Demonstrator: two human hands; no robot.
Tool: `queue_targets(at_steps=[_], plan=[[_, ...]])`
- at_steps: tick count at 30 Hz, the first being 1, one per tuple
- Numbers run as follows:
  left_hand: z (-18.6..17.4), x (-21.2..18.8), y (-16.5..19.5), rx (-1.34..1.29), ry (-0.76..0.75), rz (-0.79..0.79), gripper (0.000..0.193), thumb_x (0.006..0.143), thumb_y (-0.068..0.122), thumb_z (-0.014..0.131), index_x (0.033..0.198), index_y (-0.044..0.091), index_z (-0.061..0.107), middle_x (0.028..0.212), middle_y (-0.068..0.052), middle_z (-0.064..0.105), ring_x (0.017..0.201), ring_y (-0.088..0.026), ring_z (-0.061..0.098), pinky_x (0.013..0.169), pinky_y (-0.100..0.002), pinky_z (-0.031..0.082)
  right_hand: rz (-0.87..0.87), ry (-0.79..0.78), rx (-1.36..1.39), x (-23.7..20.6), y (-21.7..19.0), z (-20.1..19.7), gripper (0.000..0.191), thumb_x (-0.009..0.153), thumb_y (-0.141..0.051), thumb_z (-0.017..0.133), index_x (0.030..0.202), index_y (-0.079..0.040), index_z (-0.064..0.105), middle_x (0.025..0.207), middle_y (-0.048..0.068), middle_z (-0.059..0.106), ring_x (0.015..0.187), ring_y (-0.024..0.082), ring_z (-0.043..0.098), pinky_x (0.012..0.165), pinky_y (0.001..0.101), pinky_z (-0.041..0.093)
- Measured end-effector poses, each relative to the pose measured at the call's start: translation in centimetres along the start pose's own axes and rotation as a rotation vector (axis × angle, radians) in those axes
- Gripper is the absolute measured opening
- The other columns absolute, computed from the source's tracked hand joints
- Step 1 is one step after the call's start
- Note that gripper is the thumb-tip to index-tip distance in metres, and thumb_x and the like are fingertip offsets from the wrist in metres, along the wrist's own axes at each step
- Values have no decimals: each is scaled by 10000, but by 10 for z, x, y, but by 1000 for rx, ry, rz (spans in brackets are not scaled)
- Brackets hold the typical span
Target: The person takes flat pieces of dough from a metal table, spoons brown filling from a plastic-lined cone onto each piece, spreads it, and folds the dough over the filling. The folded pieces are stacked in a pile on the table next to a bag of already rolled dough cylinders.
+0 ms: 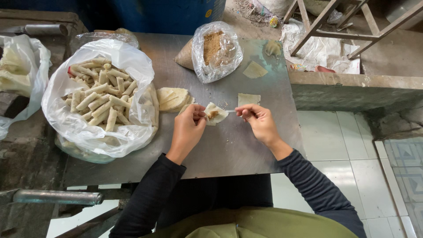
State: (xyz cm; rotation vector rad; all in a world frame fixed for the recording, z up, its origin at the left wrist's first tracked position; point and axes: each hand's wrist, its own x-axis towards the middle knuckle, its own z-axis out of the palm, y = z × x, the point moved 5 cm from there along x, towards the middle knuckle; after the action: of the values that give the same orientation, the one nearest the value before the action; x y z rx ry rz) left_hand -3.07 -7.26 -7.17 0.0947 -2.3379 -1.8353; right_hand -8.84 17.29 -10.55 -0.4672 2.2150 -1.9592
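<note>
Small pale wrapper (216, 113), curled open with brown filling at its middle (a small dab), pinched at its left edge. Thin white stick (231, 111), level, tip touching the filling.

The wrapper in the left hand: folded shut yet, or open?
Open. The wrapper lies spread in the left hand, with brown filling showing at its middle; the right hand holds a thin utensil to it.
</note>
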Motion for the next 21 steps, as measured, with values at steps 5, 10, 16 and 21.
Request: queue_targets(at_steps=[5,10,16,21], plan=[[0,0,2,6,0,12,247,861,-18,659,1108,-14,656,960,-83,734,844,-142,742,746,-278,596,-235,-58,-186,-20,-36,7,179,999,37,585,1088,-17,731,1054,23,714,985,110,668,913,256,533],[1,0,0,40,8,60,226,862,-6,698,1084,-12,651,958,-82,726,849,-150,747,743,-276,597,-306,29,-263,-27,-63,7,162,1048,-17,573,1126,-25,715,1021,25,694,932,92,635,860,237,523],[2,-3,6,202,50,212,207,847,23,743,1031,12,648,962,-97,729,842,-215,734,720,-327,579,-477,378,-117,26,-103,-3,223,1172,-141,476,1209,-33,668,1006,21,677,830,72,543,785,230,467],[8,-7,13,342,53,315,134,881,62,716,1006,56,667,927,-90,716,797,-262,709,687,-370,548,-595,342,-463,99,-136,31,302,1108,-162,584,1368,-9,602,1074,67,593,930,144,524,802,278,468]])
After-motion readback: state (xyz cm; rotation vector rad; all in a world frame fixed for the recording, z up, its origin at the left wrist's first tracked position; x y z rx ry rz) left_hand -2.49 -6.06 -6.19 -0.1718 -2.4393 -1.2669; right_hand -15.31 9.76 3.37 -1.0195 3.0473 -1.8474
